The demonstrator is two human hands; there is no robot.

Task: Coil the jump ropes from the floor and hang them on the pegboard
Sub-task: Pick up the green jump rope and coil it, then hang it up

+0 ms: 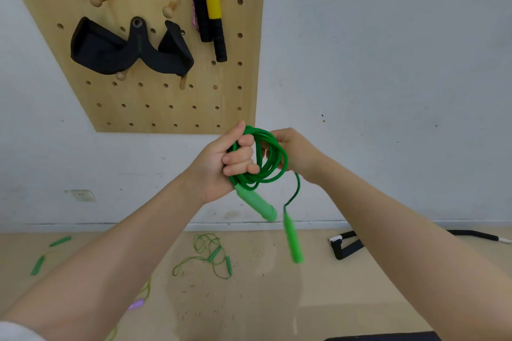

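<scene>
The left hand (221, 163) grips a coiled green jump rope (273, 159), fingers curled through the loops; the right hand (293, 152) pinches the coil's far side. One handle (256, 203) slants down-right below the left palm; the other handle (293, 238) dangles nearly vertical. The pegboard (166, 86) hangs just above-left. Another green rope (207, 257) lies loose on the floor (277, 285).

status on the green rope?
Left hand grips green rope coil; right hand steadies it. One handle dangles loose. Another green rope on floor. Pegboard unobstructed.
</scene>
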